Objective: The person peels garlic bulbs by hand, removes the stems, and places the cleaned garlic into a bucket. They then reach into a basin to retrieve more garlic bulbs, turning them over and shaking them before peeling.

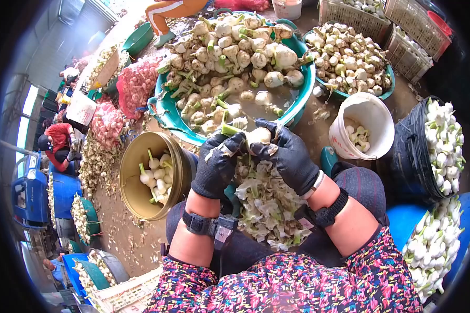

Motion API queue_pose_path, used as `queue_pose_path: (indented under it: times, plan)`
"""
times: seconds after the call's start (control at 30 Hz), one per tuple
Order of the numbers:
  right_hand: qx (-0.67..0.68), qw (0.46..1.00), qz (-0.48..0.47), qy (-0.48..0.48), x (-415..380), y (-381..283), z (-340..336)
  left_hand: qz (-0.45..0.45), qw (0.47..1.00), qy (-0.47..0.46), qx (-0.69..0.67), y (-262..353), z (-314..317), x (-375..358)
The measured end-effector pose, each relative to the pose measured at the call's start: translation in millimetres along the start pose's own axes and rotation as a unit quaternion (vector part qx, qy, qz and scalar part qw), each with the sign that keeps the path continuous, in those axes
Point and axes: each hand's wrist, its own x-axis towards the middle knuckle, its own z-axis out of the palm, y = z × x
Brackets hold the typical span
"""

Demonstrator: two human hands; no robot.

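Both of my hands wear black gloves and meet over the near rim of a teal tub (pixel 164 119). A pale garlic bulb (pixel 259 136) with a cut green stem lies between them. My left hand (pixel 218 164) is closed on its stem side, with a shred of skin across the fingers. From the other side, my right hand (pixel 293 159) has its fingers closed at the bulb's edge. Heaped in the tub are many unpeeled garlic bulbs (pixel 230 47), some in murky water. Loose garlic skins (pixel 269 208) are piled below my hands, between my legs.
A tan bucket (pixel 126 175) with clean garlic bulbs stands at left, a white bucket (pixel 376 112) with small cloves at right. Beyond it is a black bucket (pixel 402 151) full of white bulbs. Red net sacks (pixel 136 86) and a co-worker in red (pixel 60 138) are at left.
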Motion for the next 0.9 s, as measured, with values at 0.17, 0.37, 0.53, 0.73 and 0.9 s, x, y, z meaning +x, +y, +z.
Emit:
queue_pose_path:
  times: [0.17,0.37,0.53,0.73,0.9]
  plan:
    - [0.276,0.946,0.150,0.079,11,-11,-1,-0.131,0.881,0.070,-0.449,29,-3,13]
    - [0.099,0.992,0.058,0.049,5,-3,-1,-0.071,0.983,0.057,-0.159,31,-4,14]
    - [0.048,0.998,0.011,0.028,3,6,3,-0.135,0.937,0.106,-0.303,17,4,10]
    - [0.030,0.995,0.098,0.009,5,-5,-5,0.004,0.990,0.069,-0.121,12,-3,7]
    - [0.220,0.869,0.386,-0.219,-4,-14,-12,-0.085,0.957,0.047,-0.272,11,3,4]
